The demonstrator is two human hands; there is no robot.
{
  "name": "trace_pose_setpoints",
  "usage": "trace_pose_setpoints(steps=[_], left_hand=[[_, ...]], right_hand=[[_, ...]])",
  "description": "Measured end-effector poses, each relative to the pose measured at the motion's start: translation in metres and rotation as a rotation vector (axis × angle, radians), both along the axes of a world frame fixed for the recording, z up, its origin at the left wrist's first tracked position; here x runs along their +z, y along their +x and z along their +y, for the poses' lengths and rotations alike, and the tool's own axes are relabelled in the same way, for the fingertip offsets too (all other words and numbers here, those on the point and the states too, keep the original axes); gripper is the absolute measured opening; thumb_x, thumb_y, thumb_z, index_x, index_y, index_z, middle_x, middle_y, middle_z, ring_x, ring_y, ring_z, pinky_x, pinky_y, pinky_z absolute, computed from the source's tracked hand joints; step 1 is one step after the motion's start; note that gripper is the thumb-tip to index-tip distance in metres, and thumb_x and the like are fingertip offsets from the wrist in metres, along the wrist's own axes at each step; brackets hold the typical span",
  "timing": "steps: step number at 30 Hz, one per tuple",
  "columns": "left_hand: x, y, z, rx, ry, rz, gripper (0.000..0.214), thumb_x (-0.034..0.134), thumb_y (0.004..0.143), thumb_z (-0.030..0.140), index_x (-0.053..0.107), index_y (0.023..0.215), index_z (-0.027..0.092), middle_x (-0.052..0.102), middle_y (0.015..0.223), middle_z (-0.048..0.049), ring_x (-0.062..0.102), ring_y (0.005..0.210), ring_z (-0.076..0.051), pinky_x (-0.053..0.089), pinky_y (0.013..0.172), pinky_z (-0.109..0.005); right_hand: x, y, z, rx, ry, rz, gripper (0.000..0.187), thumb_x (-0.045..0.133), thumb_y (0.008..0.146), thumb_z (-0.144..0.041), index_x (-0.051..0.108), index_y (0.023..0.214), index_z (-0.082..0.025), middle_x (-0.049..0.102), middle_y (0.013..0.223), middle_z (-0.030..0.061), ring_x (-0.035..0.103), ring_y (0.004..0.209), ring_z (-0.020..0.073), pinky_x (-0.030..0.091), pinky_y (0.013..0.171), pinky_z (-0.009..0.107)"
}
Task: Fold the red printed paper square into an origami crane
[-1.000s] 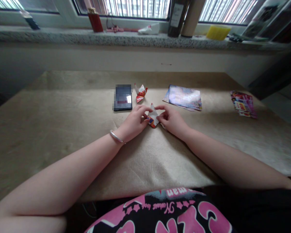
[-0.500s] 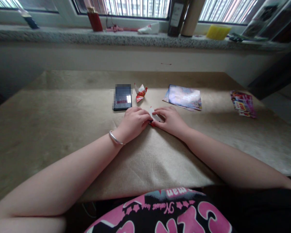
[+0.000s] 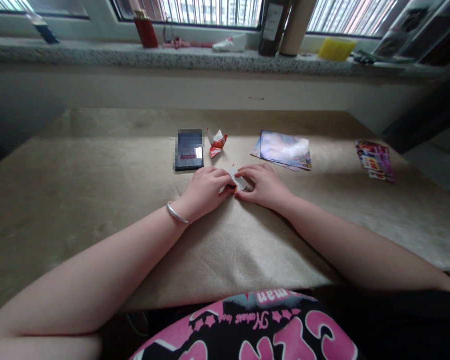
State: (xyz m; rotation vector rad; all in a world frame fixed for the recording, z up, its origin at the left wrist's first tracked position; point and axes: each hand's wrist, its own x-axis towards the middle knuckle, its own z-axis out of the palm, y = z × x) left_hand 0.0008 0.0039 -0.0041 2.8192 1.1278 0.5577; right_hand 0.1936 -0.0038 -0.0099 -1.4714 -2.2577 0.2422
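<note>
1. Bench [image 3: 97,195]: pale and cloth-like on top, creased towards the person; it carries all the items listed below.
2. Bracelet [image 3: 177,213]: silver-coloured, worn on the left wrist.
3. Dark flat device [image 3: 189,155]: lies beyond the left hand, partly masked by blurred blocks; bright reflection on its face.
4. Left hand [image 3: 208,187]: palm down; its grip appears to pinch the left edge of the folded paper, near the orange and dark print; the fingertips are partly hidden.
5. Red-and-white folded figure [image 3: 218,145]: stands just right of the device, beyond the hands; not touched.
6. Folded paper [image 3: 241,183]: lies on the bench between the two grips, right of the left and left of the right; white face up, small red tip at the far end; its long axis seems to run away from the body, though fingers cover much of it; neither hand is clearly nearer.
7. Right hand [image 3: 264,185]: forefinger and thumb set apart about the paper's right part; cannot tell whether this grip holds it or merely rests there.
8. Glossy sheets [image 3: 285,150]: overlapping, beyond the right hand.
9. Printed cards [image 3: 375,160]: loosely fanned, well apart at far right.
</note>
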Motion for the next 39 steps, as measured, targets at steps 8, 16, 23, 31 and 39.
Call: trace_pose_setpoints(steps=[8,16,23,31,39], left_hand=[[-0.001,-0.003,0.001,-0.035,-0.059,-0.042,0.018,0.055,0.085,0.027,0.064,0.098,0.020,0.063,0.102,-0.0046,0.055,0.098,-0.019,0.041,0.091,-0.036],[-0.003,-0.012,-0.002,-0.207,-0.036,-0.080,0.021,0.048,0.088,0.019,0.064,0.102,0.021,0.059,0.111,-0.0070,0.055,0.098,-0.016,0.046,0.087,-0.031],[-0.001,-0.013,-0.005,-0.226,0.003,-0.022,0.026,0.044,0.091,0.022,0.062,0.109,0.021,0.061,0.113,-0.0059,0.056,0.104,-0.018,0.047,0.091,-0.033],[0.000,-0.009,-0.007,-0.189,-0.021,-0.011,0.032,0.040,0.092,0.023,0.057,0.119,0.018,0.058,0.120,-0.0087,0.055,0.109,-0.018,0.047,0.096,-0.034],[0.004,-0.006,-0.010,-0.162,0.054,0.073,0.032,0.042,0.091,0.022,0.059,0.117,0.016,0.061,0.119,-0.0091,0.056,0.111,-0.019,0.044,0.100,-0.037]], right_hand=[[0.002,0.002,-0.003,0.034,-0.046,-0.009,0.048,0.068,0.065,-0.044,0.064,0.109,-0.025,0.062,0.119,0.0035,0.049,0.110,0.0279,0.036,0.096,0.045],[-0.003,0.012,0.002,0.102,-0.039,0.044,0.036,0.059,0.076,-0.034,0.064,0.110,-0.024,0.062,0.121,0.0034,0.050,0.112,0.0252,0.036,0.098,0.044],[-0.006,0.016,0.000,0.153,0.109,0.040,0.024,0.060,0.079,-0.033,0.069,0.100,-0.026,0.059,0.122,0.0058,0.052,0.108,0.0224,0.042,0.093,0.040],[0.003,0.013,-0.004,0.257,0.163,-0.127,0.028,0.045,0.090,-0.027,0.071,0.099,-0.024,0.070,0.103,0.0025,0.057,0.095,0.0187,0.045,0.085,0.031],[0.006,0.010,-0.005,0.334,0.150,-0.173,0.029,0.045,0.089,-0.022,0.069,0.105,-0.022,0.070,0.105,0.0034,0.061,0.092,0.0174,0.045,0.088,0.031]])
